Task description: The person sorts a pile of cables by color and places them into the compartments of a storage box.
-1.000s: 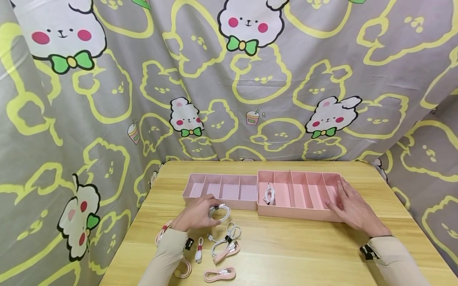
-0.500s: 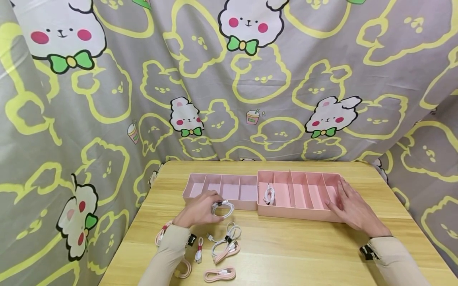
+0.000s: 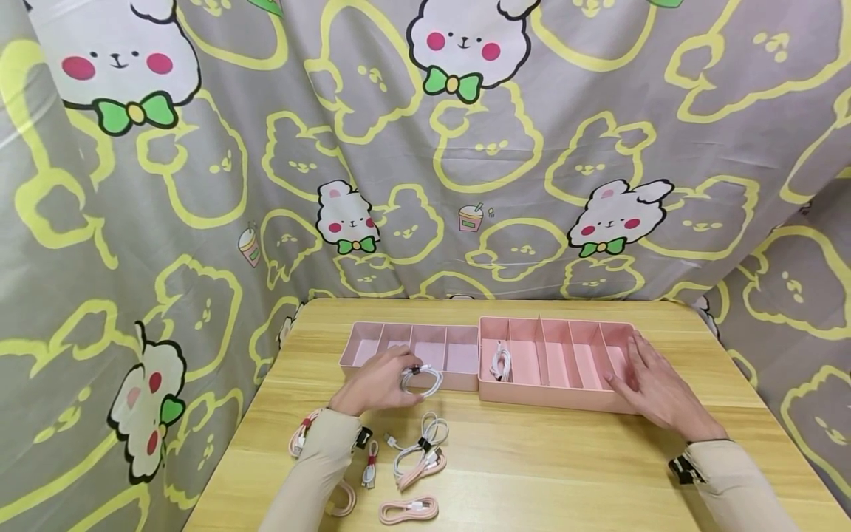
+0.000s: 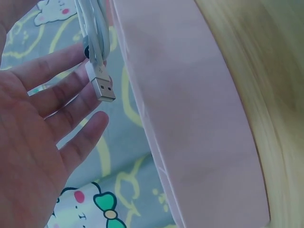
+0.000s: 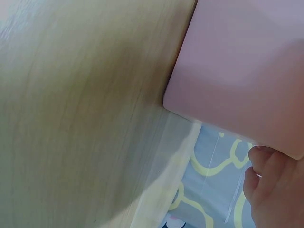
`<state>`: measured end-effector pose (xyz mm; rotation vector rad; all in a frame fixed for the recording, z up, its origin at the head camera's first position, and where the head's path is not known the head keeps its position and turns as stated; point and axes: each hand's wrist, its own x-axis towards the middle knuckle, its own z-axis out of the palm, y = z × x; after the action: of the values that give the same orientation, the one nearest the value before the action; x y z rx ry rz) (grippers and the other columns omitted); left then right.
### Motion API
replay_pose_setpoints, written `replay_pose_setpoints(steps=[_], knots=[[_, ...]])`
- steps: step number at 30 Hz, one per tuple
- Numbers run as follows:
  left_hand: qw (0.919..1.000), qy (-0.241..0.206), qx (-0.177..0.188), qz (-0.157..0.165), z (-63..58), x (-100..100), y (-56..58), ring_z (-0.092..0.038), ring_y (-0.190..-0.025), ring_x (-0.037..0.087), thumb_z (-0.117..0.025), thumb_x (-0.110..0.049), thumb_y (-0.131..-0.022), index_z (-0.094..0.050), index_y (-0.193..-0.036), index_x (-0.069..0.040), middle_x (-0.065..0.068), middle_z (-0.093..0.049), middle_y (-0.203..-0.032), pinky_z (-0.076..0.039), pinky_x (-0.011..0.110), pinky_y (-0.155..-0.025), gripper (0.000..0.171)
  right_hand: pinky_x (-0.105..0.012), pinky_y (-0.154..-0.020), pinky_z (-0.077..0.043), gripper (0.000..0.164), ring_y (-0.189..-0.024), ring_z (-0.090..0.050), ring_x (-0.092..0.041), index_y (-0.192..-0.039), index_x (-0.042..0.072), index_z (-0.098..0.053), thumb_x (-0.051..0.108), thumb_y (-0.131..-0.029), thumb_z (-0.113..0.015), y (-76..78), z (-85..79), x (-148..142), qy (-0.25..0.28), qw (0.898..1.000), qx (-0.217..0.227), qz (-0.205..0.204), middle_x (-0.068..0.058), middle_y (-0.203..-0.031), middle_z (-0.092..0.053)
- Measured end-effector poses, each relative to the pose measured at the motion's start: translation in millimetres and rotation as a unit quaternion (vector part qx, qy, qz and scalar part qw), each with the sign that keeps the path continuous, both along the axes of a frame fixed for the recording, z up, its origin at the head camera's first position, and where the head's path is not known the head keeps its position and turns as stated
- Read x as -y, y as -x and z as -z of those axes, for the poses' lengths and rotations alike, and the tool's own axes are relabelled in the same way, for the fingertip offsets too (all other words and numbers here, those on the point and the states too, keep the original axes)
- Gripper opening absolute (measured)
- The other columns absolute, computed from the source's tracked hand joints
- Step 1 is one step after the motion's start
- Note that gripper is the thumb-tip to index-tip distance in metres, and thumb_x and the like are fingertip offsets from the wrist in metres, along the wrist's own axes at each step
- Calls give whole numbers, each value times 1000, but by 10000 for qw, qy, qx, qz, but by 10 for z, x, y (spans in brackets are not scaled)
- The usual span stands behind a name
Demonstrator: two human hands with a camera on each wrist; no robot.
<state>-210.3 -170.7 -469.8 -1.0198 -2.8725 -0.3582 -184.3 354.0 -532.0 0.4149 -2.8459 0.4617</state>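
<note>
White cable, wound into a coiled loop (image 4: 96, 31), hangs at the fingertips of the left hand (image 3: 380, 380), pinched between fingers and thumb by its black tie (image 3: 417, 369). From the head, the loop sits just to the right of those fingers, in front of the lilac tray (image 3: 459, 380). The left wrist view adds what the head view hides: a metal-ended USB plug (image 4: 101, 85) pointing down past the fingertips, and the lower fingers fanned apart, the little finger clear of the cable. The thumb is mostly cut off there.

Well to the right, the right hand (image 3: 661, 388) rests on the end of the pink tray (image 3: 558, 395), its fingers extended to the end wall and its thumb spread away toward the front rim. The right wrist view shows finger ends against the tray's outer edge, but not the thumb; how firmly they press, I cannot tell.

Only the head view shows the white bundle (image 3: 501, 363) in the pink tray's leftmost compartment, far leftward of the right fingers. It alone shows, nearer the wearer than the left fingers, a loose white cable (image 3: 424, 445) touching a pink cable (image 3: 423, 470), and another pink coil (image 3: 408, 510) on the wooden table (image 3: 545, 465).
</note>
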Motion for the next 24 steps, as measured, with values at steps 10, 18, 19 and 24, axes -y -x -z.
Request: replay_pose_setpoints(steps=[10, 18, 19, 24], knots=[[9999, -82, 36, 46, -61, -71, 40, -63, -99, 14, -82, -46, -77, -74, -118, -14, -1, -68, -112, -56, 33, -87, 53, -49, -133, -5, 90, -149, -27, -57, -154, -20, -23, 45, -101, -57, -10, 5, 4, 61, 9999, -81, -43, -38, -165, -18], [10000, 83, -11, 51, -72, -114, 91, -63, -99, 14, -80, -49, -77, -73, -121, -15, -1, -68, -116, -55, 33, -90, 56, -49, -133, -5, 90, -147, -28, -57, -154, -19, -23, 45, -101, -57, -7, 1, 11, 36, 10000, -68, -22, -38, -165, -18], [10000, 74, -4, 54, -72, -119, 94, -63, -99, 14, -80, -49, -77, -73, -121, -15, -1, -68, -116, -55, 34, -90, 56, -49, -133, -4, 90, -148, -28, -57, -155, -19, -22, 45, -102, -57, -6, 2, 13, 34, 10000, -49, -19, -38, -165, -17], [10000, -50, 36, 56, -91, -155, 105, -64, -98, 15, -81, -47, -78, -73, -121, -14, 0, -68, -115, -57, 34, -88, 55, -49, -133, -4, 90, -149, -26, -57, -155, -18, -21, 44, -101, -57, -1, -2, 13, 71, 10000, 9, -14, -37, -166, -16]])
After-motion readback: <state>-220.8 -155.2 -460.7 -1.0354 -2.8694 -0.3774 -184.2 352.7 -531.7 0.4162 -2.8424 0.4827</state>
